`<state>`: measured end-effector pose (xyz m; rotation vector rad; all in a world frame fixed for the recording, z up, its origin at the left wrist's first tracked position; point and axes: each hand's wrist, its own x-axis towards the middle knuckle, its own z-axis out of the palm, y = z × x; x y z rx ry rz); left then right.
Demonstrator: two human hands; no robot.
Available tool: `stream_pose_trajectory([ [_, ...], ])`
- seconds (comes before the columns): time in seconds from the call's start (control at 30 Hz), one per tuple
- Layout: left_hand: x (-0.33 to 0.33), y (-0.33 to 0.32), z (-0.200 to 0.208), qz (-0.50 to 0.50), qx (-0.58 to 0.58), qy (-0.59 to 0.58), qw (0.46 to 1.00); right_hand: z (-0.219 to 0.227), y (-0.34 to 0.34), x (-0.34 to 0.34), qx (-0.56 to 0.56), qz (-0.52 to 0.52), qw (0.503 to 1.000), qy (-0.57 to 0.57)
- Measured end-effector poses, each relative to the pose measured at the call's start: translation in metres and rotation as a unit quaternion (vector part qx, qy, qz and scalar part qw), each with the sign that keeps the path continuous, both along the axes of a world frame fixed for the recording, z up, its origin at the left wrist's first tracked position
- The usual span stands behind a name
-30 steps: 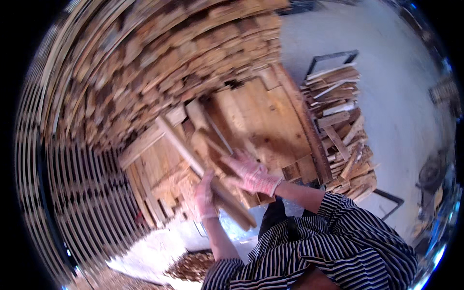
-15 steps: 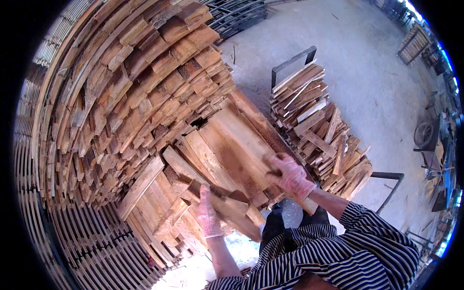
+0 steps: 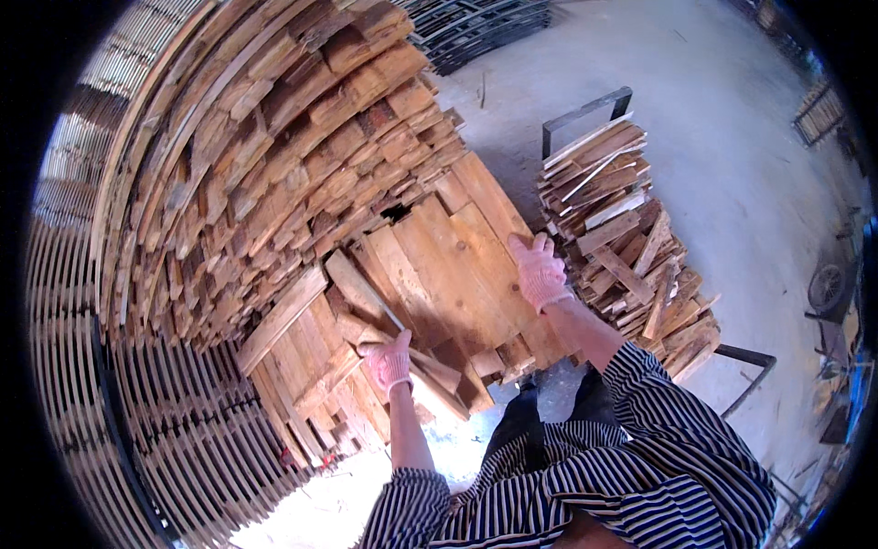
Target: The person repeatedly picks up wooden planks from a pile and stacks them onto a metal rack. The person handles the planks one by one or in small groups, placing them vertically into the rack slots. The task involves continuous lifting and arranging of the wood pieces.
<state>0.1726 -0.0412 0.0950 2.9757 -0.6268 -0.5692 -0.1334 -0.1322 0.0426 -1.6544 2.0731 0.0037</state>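
Note:
Both my hands wear pink work gloves. My left hand [image 3: 390, 360] grips the near end of a long narrow wooden plank [image 3: 370, 306] that lies slanted across a low stack of flat boards [image 3: 439, 265]. My right hand [image 3: 540, 272] rests with fingers spread on the right edge of that stack's top boards. Behind the stack rises a tall wall of piled planks [image 3: 274, 156].
A rack of short wood offcuts [image 3: 631, 247] in a black metal frame stands to the right. Bent wooden slats [image 3: 155, 421] lie in rows at the left. Concrete floor [image 3: 732, 119] stretches beyond, with a wheeled cart [image 3: 828, 288] at the far right.
The view has swung up and right. My right hand has slid further up the stack's right edge. My left hand stays on the slanted plank's end.

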Motion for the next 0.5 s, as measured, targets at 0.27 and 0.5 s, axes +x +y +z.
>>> stream_pose_trajectory([
  [0.27, 0.080, 0.053, -0.009, -0.094, -0.179, 0.242, 0.949, 0.045, 0.056, 0.010, -0.118, 0.124, 0.983, 0.059],
  [0.5, 0.009, 0.075, 0.056, 0.008, -0.350, 0.575, 0.740, 0.071, 0.153, 0.103, 0.109, 0.173, 0.821, -0.533],
])
